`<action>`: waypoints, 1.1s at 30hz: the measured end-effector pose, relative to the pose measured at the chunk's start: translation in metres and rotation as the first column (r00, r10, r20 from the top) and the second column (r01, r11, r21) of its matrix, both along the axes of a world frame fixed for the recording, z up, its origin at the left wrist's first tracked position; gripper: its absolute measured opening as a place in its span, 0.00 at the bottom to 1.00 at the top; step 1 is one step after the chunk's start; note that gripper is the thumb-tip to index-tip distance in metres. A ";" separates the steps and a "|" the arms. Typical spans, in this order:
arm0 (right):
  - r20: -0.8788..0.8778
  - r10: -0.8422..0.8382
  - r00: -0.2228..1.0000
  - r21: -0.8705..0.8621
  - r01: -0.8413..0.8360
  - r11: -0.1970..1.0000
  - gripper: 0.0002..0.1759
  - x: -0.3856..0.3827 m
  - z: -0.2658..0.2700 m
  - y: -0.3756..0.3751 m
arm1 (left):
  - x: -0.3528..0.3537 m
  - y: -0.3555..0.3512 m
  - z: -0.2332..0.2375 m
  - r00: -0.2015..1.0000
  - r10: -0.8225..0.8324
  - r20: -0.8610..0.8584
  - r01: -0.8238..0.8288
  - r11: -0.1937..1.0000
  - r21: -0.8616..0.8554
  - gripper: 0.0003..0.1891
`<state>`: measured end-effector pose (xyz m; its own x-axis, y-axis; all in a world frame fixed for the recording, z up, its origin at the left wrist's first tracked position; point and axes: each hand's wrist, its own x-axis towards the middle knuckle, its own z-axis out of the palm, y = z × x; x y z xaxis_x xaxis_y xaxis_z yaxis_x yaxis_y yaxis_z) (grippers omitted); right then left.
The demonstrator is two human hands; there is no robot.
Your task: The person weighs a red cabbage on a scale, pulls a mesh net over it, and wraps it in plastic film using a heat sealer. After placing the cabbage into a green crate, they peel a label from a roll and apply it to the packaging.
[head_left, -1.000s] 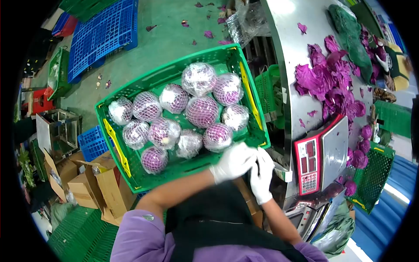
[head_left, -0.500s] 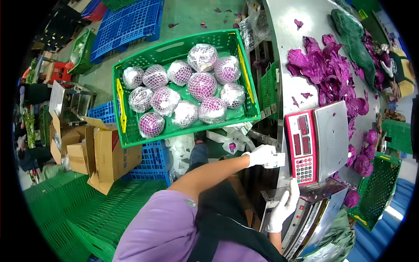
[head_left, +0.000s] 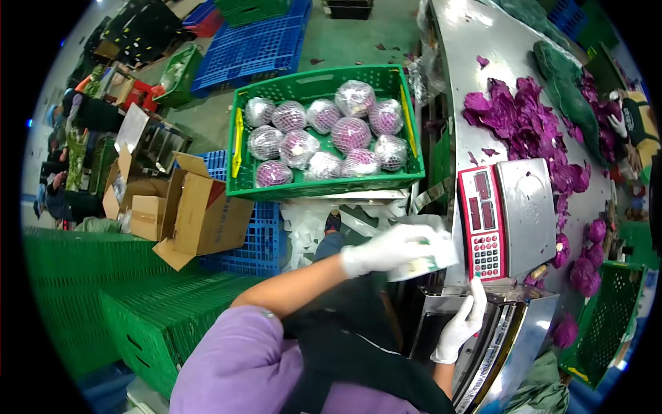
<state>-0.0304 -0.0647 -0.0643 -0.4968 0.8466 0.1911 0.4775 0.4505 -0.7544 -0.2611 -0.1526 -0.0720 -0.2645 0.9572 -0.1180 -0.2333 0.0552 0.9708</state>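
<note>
My left hand [head_left: 393, 250], in a white glove, pinches a white printed label [head_left: 431, 261] with some green on it, smeared by motion. It is left of a red-and-silver digital scale [head_left: 527, 214]. My right hand [head_left: 460, 326], gloved too, has its index finger stretched up to the lower edge of the scale's keypad [head_left: 485, 255]. Its other fingers are loosely bent, with nothing seen in them. Below the scale, a metal machine [head_left: 507, 345] lies partly behind this hand. Ahead, a green crate [head_left: 324, 188] holds several red cabbages [head_left: 351, 134] in white net and clear wrap.
Loose purple cabbage leaves [head_left: 520, 117] and several unwrapped cabbages [head_left: 585, 276] lie on the metal table [head_left: 476, 27]. Cardboard boxes [head_left: 214, 214], stacked green crates [head_left: 165, 324] and a blue pallet [head_left: 255, 45] stand to the left. Another person's gloved hand [head_left: 618, 124] shows at far right.
My left hand has drawn the label back toward my body, turning it more into view. The right hand keeps its fingertip by the keypad. The whole view has shifted slightly.
</note>
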 end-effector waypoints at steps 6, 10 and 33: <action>-0.105 0.220 0.970 -0.029 -0.224 0.974 0.16 -0.056 0.013 0.001 | -0.071 -0.198 0.074 0.767 0.639 0.059 -0.626 0.765 -0.150 0.19; -0.193 0.389 0.901 -0.071 -0.408 0.910 0.15 -0.113 0.002 -0.021 | -0.101 -0.364 0.107 0.534 0.845 -0.037 -0.843 0.536 0.052 0.26; -0.228 0.931 0.285 -0.620 -0.780 0.087 0.24 -0.353 0.008 -0.215 | -0.228 -0.431 0.108 0.300 0.790 -0.535 -0.940 0.339 -0.027 0.04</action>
<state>-0.3838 -0.2800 -0.0565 -0.9083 -0.3212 -0.2679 0.2049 0.2165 -0.9545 -0.4889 -0.5836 0.0358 -0.9983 0.0557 0.0163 0.0338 0.3302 0.9433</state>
